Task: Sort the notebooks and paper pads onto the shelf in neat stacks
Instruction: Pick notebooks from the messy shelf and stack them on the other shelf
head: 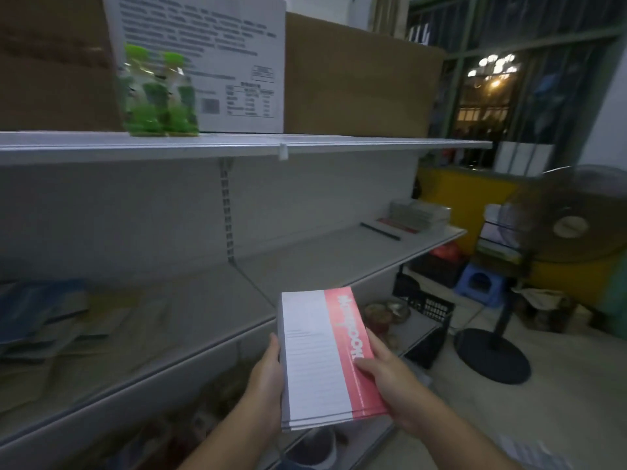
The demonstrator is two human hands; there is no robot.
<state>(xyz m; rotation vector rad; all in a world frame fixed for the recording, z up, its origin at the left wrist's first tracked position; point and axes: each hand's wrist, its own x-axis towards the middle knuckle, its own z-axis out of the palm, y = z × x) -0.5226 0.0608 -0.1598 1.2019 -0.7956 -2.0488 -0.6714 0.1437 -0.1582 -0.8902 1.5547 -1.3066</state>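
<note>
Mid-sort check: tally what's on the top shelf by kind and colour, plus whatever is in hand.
Brown boxes: 2
White printed box: 1
Green bottle pack: 1
Held notebook stack: 1
Total: 5

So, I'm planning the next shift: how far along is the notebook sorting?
Done: one stack sits far right on the shelf. In hand: the left hand and right hand grip a pink-and-white notebook pile, not yet shelved. Left: blue and tan notebooks lie loosely spread at its left end.
</note>
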